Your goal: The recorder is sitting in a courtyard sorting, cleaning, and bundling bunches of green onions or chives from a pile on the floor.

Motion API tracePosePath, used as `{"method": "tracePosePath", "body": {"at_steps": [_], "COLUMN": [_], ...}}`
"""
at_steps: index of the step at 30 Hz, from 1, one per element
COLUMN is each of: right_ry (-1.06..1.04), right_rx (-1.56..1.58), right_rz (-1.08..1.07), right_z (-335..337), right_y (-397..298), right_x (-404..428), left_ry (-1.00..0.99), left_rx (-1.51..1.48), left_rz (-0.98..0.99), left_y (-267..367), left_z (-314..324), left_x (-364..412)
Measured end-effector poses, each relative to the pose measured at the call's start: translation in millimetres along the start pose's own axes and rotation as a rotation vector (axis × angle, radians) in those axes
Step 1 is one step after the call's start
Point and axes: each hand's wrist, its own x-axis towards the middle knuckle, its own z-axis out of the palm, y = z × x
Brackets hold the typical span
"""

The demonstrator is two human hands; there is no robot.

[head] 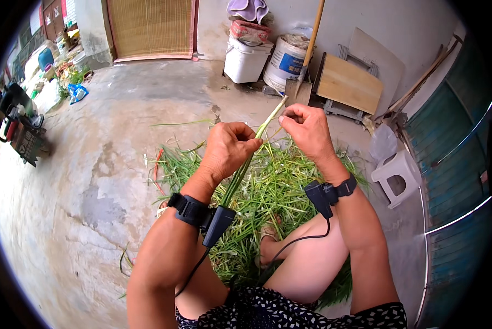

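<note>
Between thumb and fingers, my left hand (234,144) grips a green leafy stalk (269,119), perhaps a scallion or garlic plant. Its pale end points up and away, and its long leaves trail back along my left forearm. My right hand (305,125) is just right of the pale end, thumb and forefinger pinched together. A thin yellowish strand runs from near those fingertips toward the stalk; whether they hold it is not clear. Below both hands, a broad heap of cut green leaves and stalks (270,177) covers the floor around my feet.
A spade (298,88) leans near a white bucket (246,61) and a large white drum (285,61) by the wall. Folded boards (350,84) stand right of them. A pale plastic stool (398,177) lies tipped at right. Bags and clutter occupy the far left.
</note>
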Motion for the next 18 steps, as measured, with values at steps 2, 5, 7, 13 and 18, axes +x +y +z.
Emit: {"method": "tracePosePath", "body": {"at_steps": [2,5,7,13,18], "right_ry": [0.198,0.351,0.450,0.280,-0.038], "right_rx": [-0.246,-0.411,-0.538,-0.706,0.131], "right_rz": [-0.184,-0.184,-0.168,0.223,0.119], "right_z": [-5.5,-20.7,-42.6,-68.0,-28.0], "right_y": [13.3,28.7,53.8,83.8,59.0], "right_x": [4.2,10.7,14.1,2.9,-2.5], "left_ry": [-0.045,-0.128,-0.174,-0.291,-0.292], "left_rx": [-0.019,-0.031,-0.072,-0.237,-0.291], "left_rz": [-0.049,-0.113,-0.130,-0.211,-0.249], "left_y": [1.3,6.1,3.3,-4.8,0.8], "left_z": [0.2,-4.0,-4.3,-14.7,-12.7], "left_x": [-1.6,-6.2,-6.2,-9.0,-9.9]}}
